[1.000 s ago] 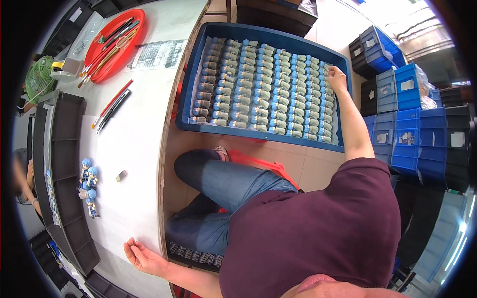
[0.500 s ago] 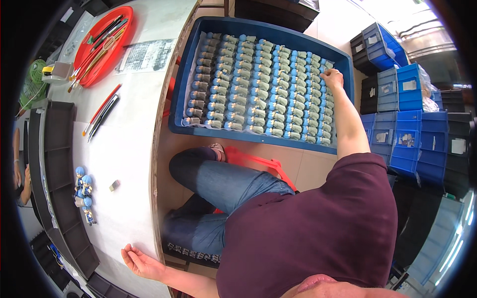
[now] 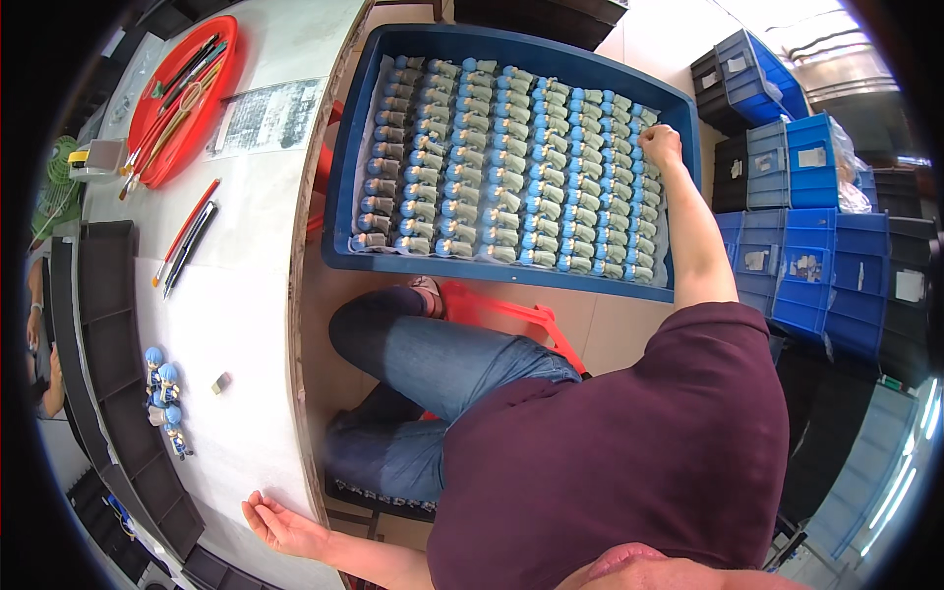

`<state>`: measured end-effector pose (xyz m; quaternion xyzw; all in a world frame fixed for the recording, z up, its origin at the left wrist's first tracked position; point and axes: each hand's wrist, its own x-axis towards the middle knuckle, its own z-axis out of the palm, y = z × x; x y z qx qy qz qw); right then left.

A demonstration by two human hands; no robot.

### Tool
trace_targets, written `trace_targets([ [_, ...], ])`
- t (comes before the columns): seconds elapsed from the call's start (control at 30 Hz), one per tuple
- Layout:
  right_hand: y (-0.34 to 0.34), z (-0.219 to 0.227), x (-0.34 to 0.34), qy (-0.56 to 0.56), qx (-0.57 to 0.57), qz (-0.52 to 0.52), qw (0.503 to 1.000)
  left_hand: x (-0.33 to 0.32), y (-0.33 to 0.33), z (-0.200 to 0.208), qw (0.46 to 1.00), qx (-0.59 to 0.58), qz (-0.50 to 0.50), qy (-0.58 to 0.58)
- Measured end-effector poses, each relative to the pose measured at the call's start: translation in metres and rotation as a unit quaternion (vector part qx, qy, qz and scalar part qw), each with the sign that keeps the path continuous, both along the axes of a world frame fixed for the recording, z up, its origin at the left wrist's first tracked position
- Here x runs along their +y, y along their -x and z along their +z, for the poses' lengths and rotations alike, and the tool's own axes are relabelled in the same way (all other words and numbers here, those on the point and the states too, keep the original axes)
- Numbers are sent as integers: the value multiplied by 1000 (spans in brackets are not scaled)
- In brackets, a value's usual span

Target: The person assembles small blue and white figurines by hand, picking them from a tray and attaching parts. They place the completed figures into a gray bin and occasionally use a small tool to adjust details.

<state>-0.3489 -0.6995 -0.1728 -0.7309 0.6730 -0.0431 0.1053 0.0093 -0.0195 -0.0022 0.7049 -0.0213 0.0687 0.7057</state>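
At the far right end of a blue tray (image 3: 511, 273), my right hand (image 3: 663, 146) is closed, its fingertips pinched down on one of the small figurines; the hand mostly hides that piece. Rows of these figurines (image 3: 462, 172), with blue hair and grey-green bodies, lie on a pale liner in the tray. My left hand (image 3: 287, 529) rests palm up by the white table's edge, fingers loosely curled and apart, nothing in it. On the table beyond it stands a cluster of blue-haired figurines (image 3: 167, 385), with a small greyish block (image 3: 220, 383) beside them.
A red oval tray (image 3: 221, 93) holds brushes, with several more brushes or pens (image 3: 187, 241) nearby. A dark compartment rack (image 3: 108, 285) runs along the table's far left side. Blue crates (image 3: 811, 265) are stacked at right. A red stool (image 3: 511, 313) stands below the tray.
The view has shifted slightly, so the table and tray sit a little further left. My right hand stays at the same tray end, its fingers now more curled in. My left hand has hardly moved.
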Motion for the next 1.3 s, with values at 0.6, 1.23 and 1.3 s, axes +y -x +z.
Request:
trace_targets([
  [0.6,6,3,-6,294,-68,113,947,-1,2,-12,998,0,38,58],
  [1.23,-398,229,435,-15,-431,750,501,-4,10,3,997,-23,-41,64],
  [1.3,-436,226,485,-2,-370,793,484,1,11,0,997,-21,-43,67],
])
